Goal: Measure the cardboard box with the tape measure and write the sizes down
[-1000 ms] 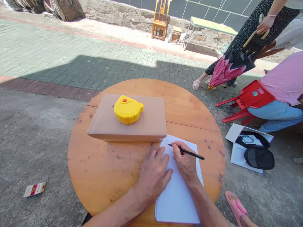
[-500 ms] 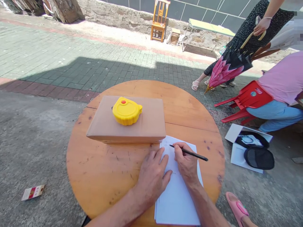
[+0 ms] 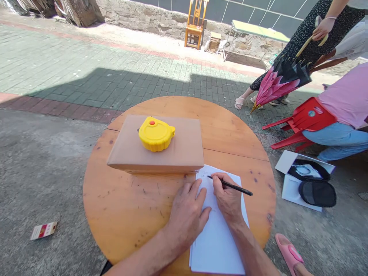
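Head view: we look down on a round wooden table [image 3: 129,214] filling the middle of the frame.
Black pen [image 3: 238,188]: right of centre, over the upper part of the white paper [image 3: 215,245]; we see its front end between thumb and fingers, the tip just beyond them.
Right hand [image 3: 228,197]: clamped on the pen, its thumb and fingers together around the shaft.
Pen's direction: the tip points to the upper left, beside small handwritten marks; the long axis slopes down to the lower right, the back end jutting past the hand. We cannot tell whether the tip touches the sheet.
Left hand [image 3: 186,209]: palm down across the paper's left edge, fingers spread, clamped on nothing, just left of the right hand.
Cardboard box [image 3: 184,145]: left of the pen and higher in the frame, its near right corner right at the paper's upper left; we cannot tell if they overlap.
Yellow tape measure [image 3: 156,134]: lying on top of the box.
Right edge: we see a red plastic chair [image 3: 312,115], a folded umbrella [image 3: 277,86] and a black case [image 3: 317,193].
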Demonstrator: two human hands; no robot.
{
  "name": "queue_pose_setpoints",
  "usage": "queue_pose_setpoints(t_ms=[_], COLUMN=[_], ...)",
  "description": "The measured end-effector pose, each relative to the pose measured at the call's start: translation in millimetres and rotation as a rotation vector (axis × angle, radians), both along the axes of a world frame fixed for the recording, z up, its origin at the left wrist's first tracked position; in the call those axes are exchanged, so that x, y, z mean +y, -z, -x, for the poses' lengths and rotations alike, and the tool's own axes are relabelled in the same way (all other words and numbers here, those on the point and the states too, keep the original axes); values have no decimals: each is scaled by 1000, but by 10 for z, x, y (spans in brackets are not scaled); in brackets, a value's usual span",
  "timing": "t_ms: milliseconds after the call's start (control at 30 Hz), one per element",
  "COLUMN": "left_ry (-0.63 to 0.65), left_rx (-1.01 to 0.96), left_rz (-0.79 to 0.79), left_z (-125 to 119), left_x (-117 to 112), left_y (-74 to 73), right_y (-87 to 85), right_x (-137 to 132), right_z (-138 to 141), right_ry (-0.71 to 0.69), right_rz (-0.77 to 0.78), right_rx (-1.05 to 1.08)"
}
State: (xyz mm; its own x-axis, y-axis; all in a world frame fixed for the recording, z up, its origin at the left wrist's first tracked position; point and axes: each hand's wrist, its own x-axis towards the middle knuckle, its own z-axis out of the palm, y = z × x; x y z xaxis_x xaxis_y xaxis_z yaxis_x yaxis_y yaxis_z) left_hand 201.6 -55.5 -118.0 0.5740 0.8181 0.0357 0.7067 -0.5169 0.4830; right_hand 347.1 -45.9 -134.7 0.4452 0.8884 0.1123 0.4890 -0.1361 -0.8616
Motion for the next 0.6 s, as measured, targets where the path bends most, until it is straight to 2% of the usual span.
queue_pose_setpoints(t_ms=[300,400,600], left_ry=[-2,1,5], left_rx=[-3,-5,20], left_rz=[-8,-3,10], left_z=[7,11,1], left_x=[-1,1,14], left_y=[34,32,15], right_y=[-5,-27,-49], right_x=[-13,-17,-22], right_z=[-15,-24,-70], right_ry=[-14,-29,88], right_rz=[-2,-2,-80], right_rx=[11,75,216])
